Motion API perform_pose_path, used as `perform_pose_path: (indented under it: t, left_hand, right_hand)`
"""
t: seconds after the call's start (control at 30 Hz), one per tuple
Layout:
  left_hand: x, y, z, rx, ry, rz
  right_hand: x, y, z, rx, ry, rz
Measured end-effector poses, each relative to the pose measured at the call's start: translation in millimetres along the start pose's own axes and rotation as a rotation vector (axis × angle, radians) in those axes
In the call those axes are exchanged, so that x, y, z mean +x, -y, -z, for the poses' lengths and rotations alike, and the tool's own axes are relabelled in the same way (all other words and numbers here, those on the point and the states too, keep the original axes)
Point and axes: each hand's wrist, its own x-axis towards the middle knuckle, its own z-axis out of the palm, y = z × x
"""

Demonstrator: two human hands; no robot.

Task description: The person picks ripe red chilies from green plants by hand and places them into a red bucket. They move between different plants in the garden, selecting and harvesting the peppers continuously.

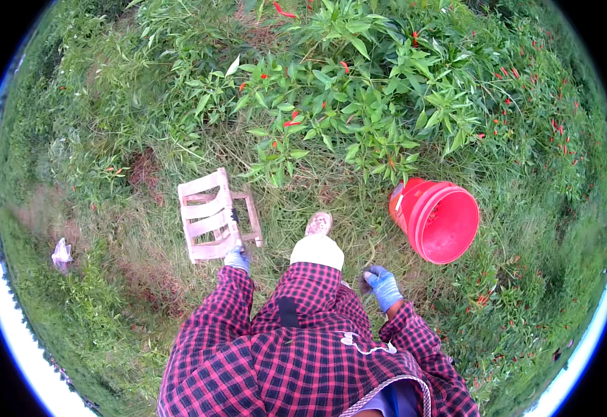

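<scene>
My left hand (pixel 237 259), in a light blue work glove, grips the near corner of a small slatted wooden stool (pixel 207 213), which is tilted over the grass. My right hand (pixel 381 284), gloved the same way with dark soiled fingertips, hangs beside my leg; its fingers are bent, and I cannot tell whether anything is between them. Ahead of the right hand a red plastic bucket (pixel 446 221) leans with its mouth towards me. Some red chili peppers (pixel 439 211) show inside it. Chili pepper plants (pixel 355 94) bearing red fruit stand in front of me.
Long, flattened grass (pixel 277 208) covers the ground around my shoe (pixel 319 223). More chili plants (pixel 538 125) with red peppers spread to the right. A whitish plastic bag (pixel 62 254) lies among greenery at the far left.
</scene>
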Motion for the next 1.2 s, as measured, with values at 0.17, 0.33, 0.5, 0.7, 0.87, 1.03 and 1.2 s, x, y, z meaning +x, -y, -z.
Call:
perform_pose_path:
  t: [0.17,0.33,0.5,0.7,0.87,1.03,1.2]
  left_hand:
    - [21,70,-63,0.175,0.008,0.476]
    - [79,57,-73,0.571,0.093,0.356]
    - [21,21,-86,1.179,0.320,0.026]
    - [-77,21,-69,1.399,0.422,-0.026]
    - [-63,79,12,1.234,0.342,-0.060]
    - [-114,16,-82,0.548,0.176,-0.433]
    - [-121,-101,-184,0.965,0.007,-1.251]
  right_hand:
    - [2,12,26,-0.040,0.031,-0.092]
    - [43,54,48,-0.069,0.025,-0.053]
    - [59,118,49,-0.118,0.034,0.056]
    - [57,140,76,-0.132,0.047,0.099]
    - [47,138,93,-0.270,0.064,0.095]
    - [38,193,51,-0.431,0.158,0.459]
    - [55,253,-40,-0.435,0.416,0.581]
